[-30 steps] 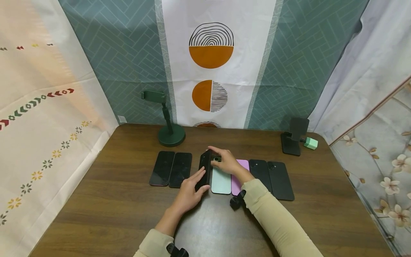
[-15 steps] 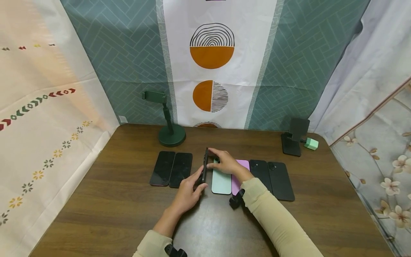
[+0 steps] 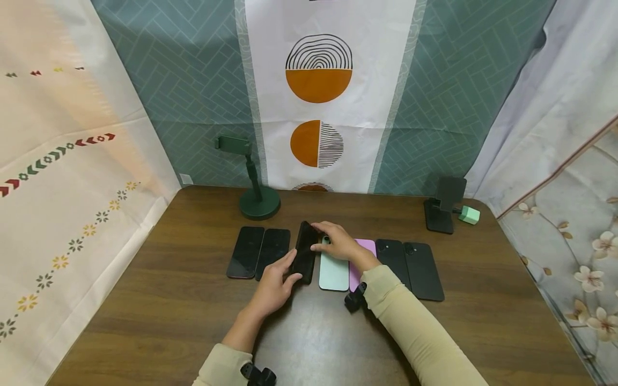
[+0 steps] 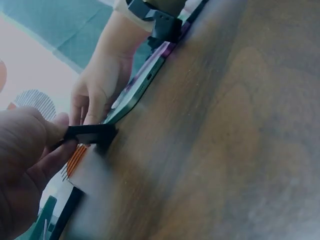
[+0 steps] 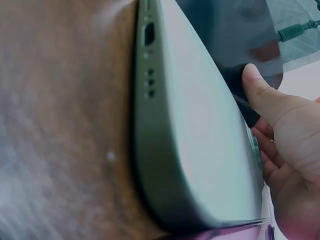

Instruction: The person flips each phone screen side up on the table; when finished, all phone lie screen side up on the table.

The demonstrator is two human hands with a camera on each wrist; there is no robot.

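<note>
Phone [image 3: 304, 256] is tilted; the left hand [image 3: 273, 286] pinches its near end, the right hand [image 3: 340, 244] its far end.

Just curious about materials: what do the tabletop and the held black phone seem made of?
Tabletop: wood or wood-look laminate, can't tell which; satin, with brown grain streaks. Held black phone: likely glass-faced, glossy; reflections show in the right wrist view.

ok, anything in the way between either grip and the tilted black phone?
Nothing visible: the left-hand grip and right-hand grip both hold the tilted black phone directly. The mint-green phone lies below the right-hand grip, not in between.
</note>
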